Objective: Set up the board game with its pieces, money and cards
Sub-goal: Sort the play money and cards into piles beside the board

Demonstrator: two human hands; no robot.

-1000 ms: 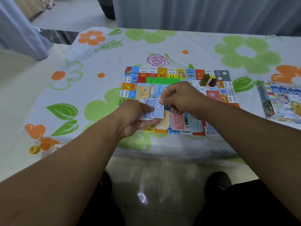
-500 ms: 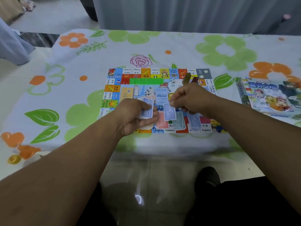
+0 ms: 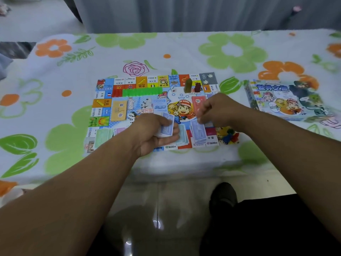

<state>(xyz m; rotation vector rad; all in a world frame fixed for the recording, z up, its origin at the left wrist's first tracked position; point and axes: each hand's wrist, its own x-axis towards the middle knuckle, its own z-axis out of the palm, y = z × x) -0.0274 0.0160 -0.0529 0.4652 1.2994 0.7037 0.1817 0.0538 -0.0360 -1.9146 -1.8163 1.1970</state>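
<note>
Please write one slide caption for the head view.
Left hand grips blue banknotes; right hand pinches a banknote over the game board.

Print on the game board and its box

On the game board [image 3: 100,103], the cap of the middle cartoon figure [image 3: 184,109] says "DA XIONG", with the large characters "大富" and a "$" sign to its left. Squares at the near edge read "1600" and "3600", one at the left edge reads "2200" sideways, and a barcode [image 3: 89,145] stands in the near left corner. The box [image 3: 282,100] near the right edge of the table [image 3: 184,47] is titled "世界之旅". The blue banknotes [image 3: 167,129] in the left hand [image 3: 153,133] show perhaps "20", but it is too blurred to be sure.
</note>
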